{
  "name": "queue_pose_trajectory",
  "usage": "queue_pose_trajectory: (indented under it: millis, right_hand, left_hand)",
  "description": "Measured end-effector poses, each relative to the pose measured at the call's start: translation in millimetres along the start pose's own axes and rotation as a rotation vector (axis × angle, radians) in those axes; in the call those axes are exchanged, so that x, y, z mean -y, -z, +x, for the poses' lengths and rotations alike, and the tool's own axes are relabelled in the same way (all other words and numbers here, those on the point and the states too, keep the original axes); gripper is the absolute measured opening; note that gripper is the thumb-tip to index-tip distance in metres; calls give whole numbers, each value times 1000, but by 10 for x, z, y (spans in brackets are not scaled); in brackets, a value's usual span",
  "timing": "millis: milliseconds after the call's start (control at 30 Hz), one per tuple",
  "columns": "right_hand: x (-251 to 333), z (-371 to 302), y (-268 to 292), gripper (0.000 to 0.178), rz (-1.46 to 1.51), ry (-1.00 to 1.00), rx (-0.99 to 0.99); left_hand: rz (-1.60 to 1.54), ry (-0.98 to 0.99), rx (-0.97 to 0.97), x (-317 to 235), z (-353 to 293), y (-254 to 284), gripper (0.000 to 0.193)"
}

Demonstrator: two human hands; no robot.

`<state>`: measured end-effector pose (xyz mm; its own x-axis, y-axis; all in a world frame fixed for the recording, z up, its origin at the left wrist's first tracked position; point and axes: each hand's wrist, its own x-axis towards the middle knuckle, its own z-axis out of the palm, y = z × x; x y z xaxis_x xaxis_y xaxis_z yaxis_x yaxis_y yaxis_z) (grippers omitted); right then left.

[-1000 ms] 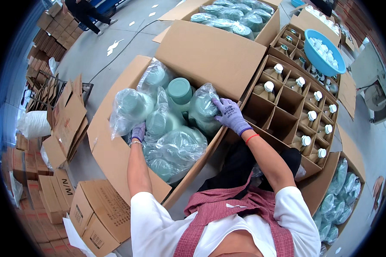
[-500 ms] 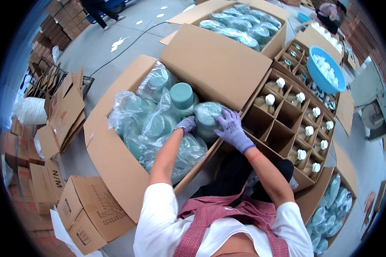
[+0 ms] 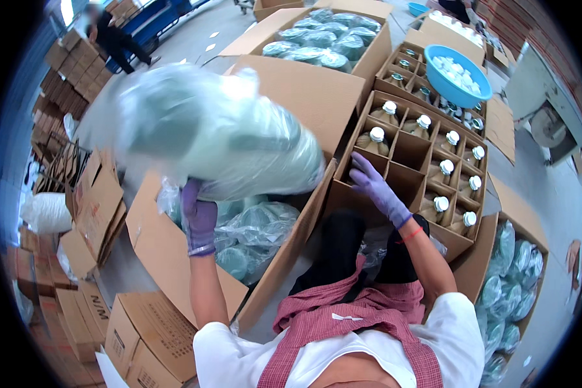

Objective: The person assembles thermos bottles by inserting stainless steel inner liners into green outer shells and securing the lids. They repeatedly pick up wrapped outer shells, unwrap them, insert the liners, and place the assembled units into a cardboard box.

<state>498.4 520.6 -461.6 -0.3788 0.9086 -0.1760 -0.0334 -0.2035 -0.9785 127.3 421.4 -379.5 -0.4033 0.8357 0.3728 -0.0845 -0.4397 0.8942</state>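
Observation:
My left hand (image 3: 200, 216), in a purple glove, grips the underside of a long pale green cylinder wrapped in clear plastic (image 3: 233, 139). It is lifted at a slant over a big open carton (image 3: 165, 249); motion smears its left end, and some of my fingers are hidden behind it. More green plastic-wrapped cylinders (image 3: 258, 223) lie inside that carton. My right hand (image 3: 376, 184), also gloved, has its fingers apart and holds nothing. It hovers at the near left edge of a divided carton (image 3: 404, 220), where white-capped bottles (image 3: 441, 169) stand in several compartments.
A blue basin of white caps (image 3: 458, 76) rests on another divided carton at the back right. Open cartons of wrapped green cylinders stand behind (image 3: 320, 55) and at the lower right (image 3: 507, 291). Flattened cardboard (image 3: 97, 207) leans at left. A person (image 3: 119, 39) stands far left.
My left hand has raised a wrapped green cylinder out of the carton and swung it left. My right hand has let go of the cylinder and moved right to the divided carton.

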Motion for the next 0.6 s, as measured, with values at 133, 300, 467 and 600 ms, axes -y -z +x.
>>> queue_pose_trajectory:
  millis: [133, 300, 467, 600]
  right_hand:
    - [424, 28, 388, 98, 521, 141, 146]
    - [355, -476, 1662, 83, 129, 467, 14]
    - [210, -1140, 1490, 68, -297, 435, -183]
    - [562, -1359, 1096, 94, -185, 458, -163]
  left_hand:
    - [-105, 29, 110, -229, -396, -718, 24]
    - [574, -639, 928, 503, -922, -1577, 24]
    - [427, 304, 868, 759, -676, -1819, 26]
    - [-165, 429, 583, 556, -340, -2091, 56]
